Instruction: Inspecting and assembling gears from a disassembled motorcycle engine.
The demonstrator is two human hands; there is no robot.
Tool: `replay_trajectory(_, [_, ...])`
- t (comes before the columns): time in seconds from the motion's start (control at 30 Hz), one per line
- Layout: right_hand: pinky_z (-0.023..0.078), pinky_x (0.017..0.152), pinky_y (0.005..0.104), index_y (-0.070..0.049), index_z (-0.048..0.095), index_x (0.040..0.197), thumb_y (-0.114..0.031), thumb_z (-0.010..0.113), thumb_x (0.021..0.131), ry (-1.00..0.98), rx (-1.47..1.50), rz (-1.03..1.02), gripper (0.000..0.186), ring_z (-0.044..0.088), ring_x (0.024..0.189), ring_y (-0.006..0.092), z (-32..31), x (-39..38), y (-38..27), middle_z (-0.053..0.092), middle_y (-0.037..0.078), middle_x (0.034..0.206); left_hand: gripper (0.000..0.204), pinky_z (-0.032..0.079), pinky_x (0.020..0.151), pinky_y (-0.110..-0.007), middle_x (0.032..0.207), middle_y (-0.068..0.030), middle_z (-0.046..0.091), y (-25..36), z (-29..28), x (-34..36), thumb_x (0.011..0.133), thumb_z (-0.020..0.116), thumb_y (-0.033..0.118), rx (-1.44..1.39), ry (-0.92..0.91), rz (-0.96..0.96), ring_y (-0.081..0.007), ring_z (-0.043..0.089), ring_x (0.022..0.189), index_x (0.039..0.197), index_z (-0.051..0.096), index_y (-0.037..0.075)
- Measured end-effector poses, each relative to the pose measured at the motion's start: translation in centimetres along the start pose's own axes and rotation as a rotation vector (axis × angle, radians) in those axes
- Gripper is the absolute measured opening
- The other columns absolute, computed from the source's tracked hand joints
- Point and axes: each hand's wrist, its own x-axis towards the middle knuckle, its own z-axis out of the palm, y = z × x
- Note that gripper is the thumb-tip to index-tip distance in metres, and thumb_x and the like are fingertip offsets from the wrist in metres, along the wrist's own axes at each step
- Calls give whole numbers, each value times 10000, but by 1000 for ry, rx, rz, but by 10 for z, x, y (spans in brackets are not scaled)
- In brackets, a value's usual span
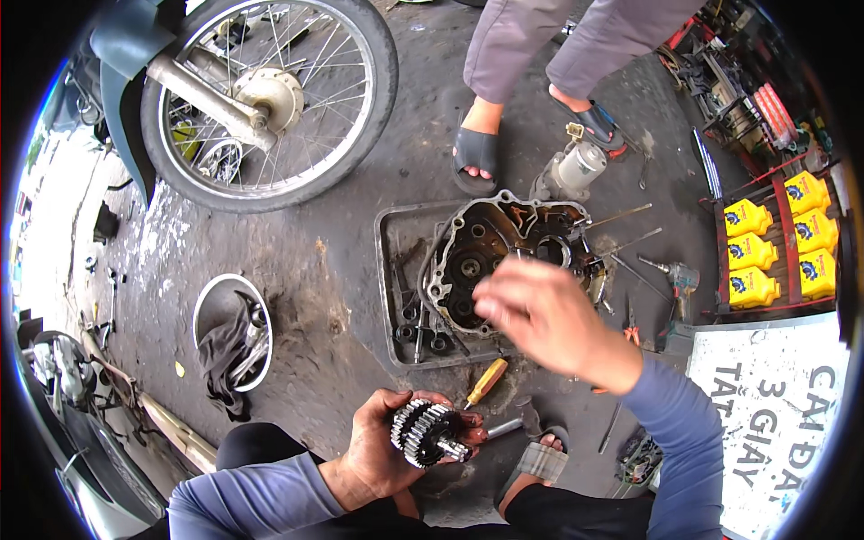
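Observation:
My left hand holds a steel gear cluster on a shaft low in the middle of the head view. My right hand, blurred with fingers curved, hovers over the lower middle of an opened engine case; whether it holds anything cannot be told. The case has a dark, oily interior and rests on a metal tray with loose tools and parts. A yellow-handled screwdriver lies just below the tray, and a hammer lies right of my left hand.
A motorbike front wheel stands upper left. Another person's sandalled feet are beyond the tray beside a metal cylinder. A bucket with rags sits left. A power tool, yellow bottles and a white sign board are right.

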Motion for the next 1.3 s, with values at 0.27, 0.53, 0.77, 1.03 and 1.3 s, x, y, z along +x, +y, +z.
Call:
replay_trajectory(0.27, [509, 694, 430, -16, 675, 857, -65, 657, 768, -160, -326, 126, 104, 624, 810, 340, 42, 31, 54, 598, 139, 867, 480, 433, 961, -579, 1170, -358, 576, 4, 2, -3, 844, 465, 362, 73, -14, 3, -510, 559, 1082, 1071, 632, -26])
replay_trajectory(0.53, [515, 800, 391, -5, 641, 911, -36, 632, 815, -152, -233, 110, 101, 629, 933, 323, 18, 26, 44, 578, 137, 1129, 486, 428, 974, -577, 1171, -353, 578, 13, 11, -5, 849, 449, 369, 107, -51, 78, -512, 553, 1095, 1065, 630, -26])
replay_trajectory(0.77, [526, 752, 352, -19, 662, 899, -71, 696, 829, -9, 221, -154, 94, 663, 868, 236, -20, -12, -32, 673, 103, 1009, 475, 480, 929, -558, 1165, -324, 599, 19, 18, 0, 866, 435, 377, 103, -4, 170, -493, 587, 1076, 1063, 627, -10])
replay_trajectory(1.03, [484, 854, 386, -93, 652, 1077, -191, 679, 802, 45, -31, -454, 293, 647, 1027, 202, -10, -41, -56, 637, 74, 1240, 425, 530, 878, -516, 1065, -132, 681, 12, 25, 8, 893, 431, 389, 43, -87, 137, -309, 659, 987, 1090, 633, 70])
replay_trajectory(1.3, [432, 841, 372, -96, 668, 1143, -210, 742, 753, 28, 47, -447, 414, 585, 971, 191, -19, -43, -67, 605, 5, 1080, 472, 557, 730, -438, 956, -134, 688, -2, 38, 4, 877, 443, 450, 84, 4, 101, -298, 671, 844, 1027, 652, 53])
